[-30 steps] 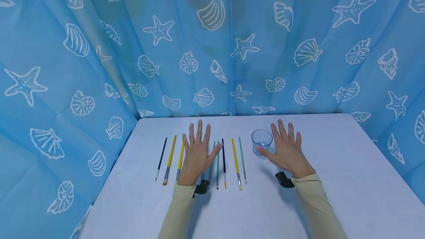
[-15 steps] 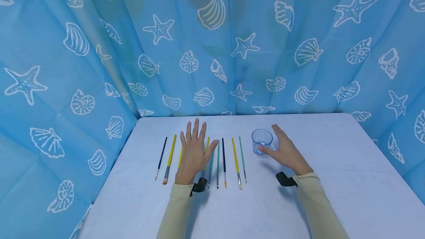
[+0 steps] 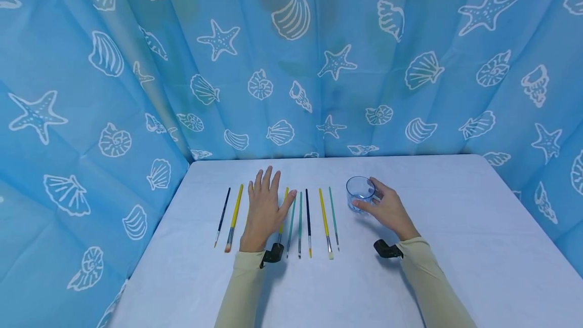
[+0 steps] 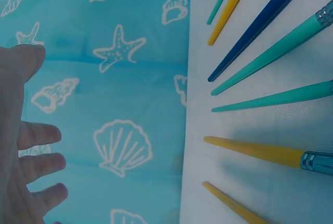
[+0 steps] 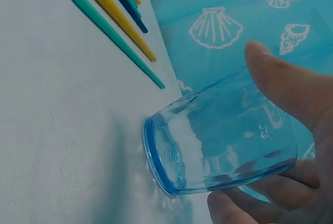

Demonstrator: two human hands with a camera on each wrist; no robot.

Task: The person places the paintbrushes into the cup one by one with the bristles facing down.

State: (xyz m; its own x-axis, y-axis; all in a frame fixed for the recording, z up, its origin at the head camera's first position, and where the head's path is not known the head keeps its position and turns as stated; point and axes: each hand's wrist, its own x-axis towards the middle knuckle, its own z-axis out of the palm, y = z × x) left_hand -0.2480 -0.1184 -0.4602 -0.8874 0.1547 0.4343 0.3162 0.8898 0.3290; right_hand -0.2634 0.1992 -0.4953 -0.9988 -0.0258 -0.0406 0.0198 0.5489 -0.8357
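Observation:
A small clear blue glass point(image 3: 360, 191) stands upright on the white table point(image 3: 455, 227). My right hand point(image 3: 377, 199) is curled round it, thumb on its near side and fingers on its far side. In the right wrist view the thumb point(image 5: 283, 83) and fingers point(image 5: 244, 203) close on the glass point(image 5: 218, 140) from both sides. My left hand point(image 3: 264, 201) lies flat with straight fingers over a row of several paintbrushes point(image 3: 308, 219). It covers one yellow brush. I cannot tell whether it touches them. In the left wrist view its spread fingers point(image 4: 31, 161) show beside the brush handles point(image 4: 270, 52).
The brushes lie side by side, bristles toward me, from a dark one point(image 3: 221, 216) at the left to a teal one point(image 3: 333, 216) beside the glass. A blue shell-print curtain point(image 3: 291, 65) hangs behind and at both sides. The table edge runs along the left.
My right hand has turned from flat on the table and closed round the glass. My left hand has slid a little left and away from me across the brushes.

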